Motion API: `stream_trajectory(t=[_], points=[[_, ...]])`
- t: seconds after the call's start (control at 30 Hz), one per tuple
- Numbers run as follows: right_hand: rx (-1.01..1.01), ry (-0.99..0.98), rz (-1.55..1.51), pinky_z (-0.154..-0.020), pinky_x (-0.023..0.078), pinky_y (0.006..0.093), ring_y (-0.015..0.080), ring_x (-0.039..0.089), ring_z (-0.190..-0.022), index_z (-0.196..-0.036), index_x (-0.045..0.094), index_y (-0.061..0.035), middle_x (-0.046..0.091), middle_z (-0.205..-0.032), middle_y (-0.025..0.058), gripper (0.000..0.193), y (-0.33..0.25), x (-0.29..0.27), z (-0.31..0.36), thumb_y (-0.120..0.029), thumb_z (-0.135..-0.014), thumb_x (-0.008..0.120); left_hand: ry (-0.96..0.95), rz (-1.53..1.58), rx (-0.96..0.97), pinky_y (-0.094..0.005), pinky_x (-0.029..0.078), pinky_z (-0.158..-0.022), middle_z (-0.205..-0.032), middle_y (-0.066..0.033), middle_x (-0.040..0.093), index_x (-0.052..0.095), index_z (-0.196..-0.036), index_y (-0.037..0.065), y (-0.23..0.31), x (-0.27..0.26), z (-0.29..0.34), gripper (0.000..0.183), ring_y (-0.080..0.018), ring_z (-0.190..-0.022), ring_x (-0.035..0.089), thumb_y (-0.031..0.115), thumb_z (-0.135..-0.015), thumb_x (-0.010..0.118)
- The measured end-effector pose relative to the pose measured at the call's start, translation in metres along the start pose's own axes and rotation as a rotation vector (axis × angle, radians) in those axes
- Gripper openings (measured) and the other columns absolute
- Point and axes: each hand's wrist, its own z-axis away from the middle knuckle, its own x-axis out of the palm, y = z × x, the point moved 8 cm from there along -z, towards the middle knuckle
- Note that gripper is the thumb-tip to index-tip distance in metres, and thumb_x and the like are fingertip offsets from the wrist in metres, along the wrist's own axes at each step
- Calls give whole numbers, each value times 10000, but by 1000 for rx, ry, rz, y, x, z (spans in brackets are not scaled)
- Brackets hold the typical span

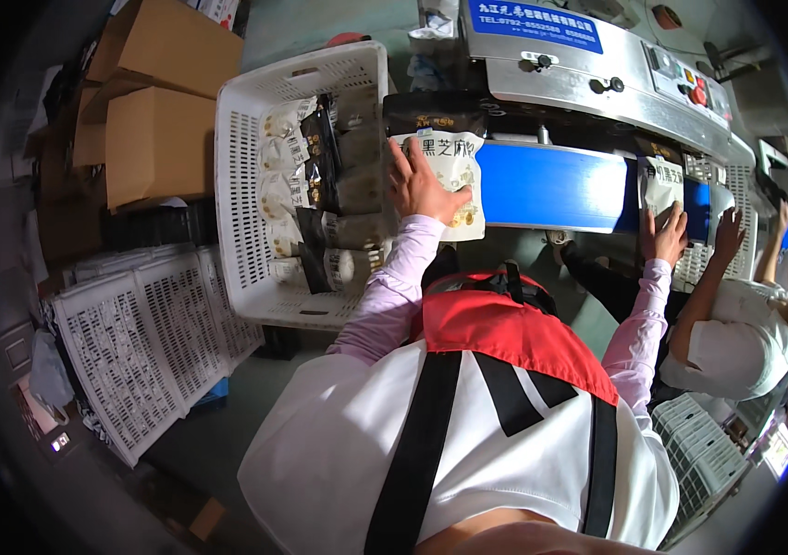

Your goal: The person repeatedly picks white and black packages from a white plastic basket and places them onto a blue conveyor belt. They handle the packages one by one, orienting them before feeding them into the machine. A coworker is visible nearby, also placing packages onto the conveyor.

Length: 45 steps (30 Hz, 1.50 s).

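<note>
My left hand [424, 188] lies with fingers spread over the lower front of a white pouch with a black top [466, 171], at the left end of the blue conveyor belt [551, 190]. Farther right, a similar pouch [660, 180] lies on the belt beside the steel machine [588, 83]. At its lower edge is my right hand [667, 236], fingers stretched up onto the pouch front. Any grip from behind is hidden. Close to the left of my left hand stands a white plastic crate [232, 222] holding several similar pouches [294, 153].
Cardboard boxes [158, 148] stand at the far left, above white perforated crates [149, 342]. A co-worker in a white shirt [736, 338] is at the right, one hand [729, 233] near the belt's end. White crates [699, 453] stand at the lower right.
</note>
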Motion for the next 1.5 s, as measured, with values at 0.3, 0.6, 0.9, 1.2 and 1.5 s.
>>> stream_trajectory(t=[0.3,0.6,0.9,1.2,1.5], points=[[-158,79,-186,-1025,346,496,430,394,-1260,-1431,334,-144,376,-1414,228,798,-15,0,10,-596,-818,575,24,616,-185,-404,350,-1054,-1352,-262,426,142,-1434,-42,-94,-1,-36,1242,-387,-1239,438,328,-504,877],[-104,-15,-144,-1041,334,505,447,380,-1267,-1463,282,-165,350,-1423,250,827,-54,-25,33,-640,-831,522,-288,1272,-119,-325,385,-1013,-1225,-126,566,339,-1414,1,-177,-32,-36,976,-218,-1113,544,-88,-541,765],[-150,20,-93,-963,410,508,464,455,-1173,-1456,293,-159,384,-1398,221,810,-94,-39,53,-632,-839,520,-879,-669,102,-591,178,-1114,-1379,-33,495,442,-1375,321,-281,-63,-35,818,-248,-1345,363,-6,-673,707],[-242,14,-64,-969,391,494,411,423,-1221,-1460,282,-122,358,-1421,215,804,-122,-52,75,-584,-853,541,243,-127,-638,-677,350,-949,-1511,-291,88,120,-1489,371,-403,-16,9,869,-592,-1316,179,481,-810,652],[-268,6,-74,-983,394,486,400,419,-1222,-1451,293,-97,350,-1422,224,820,-149,-60,95,-583,-844,552,315,86,-501,-508,261,-1098,-1494,-345,33,210,-1482,332,-434,15,-8,923,-524,-1352,192,270,-750,769]])
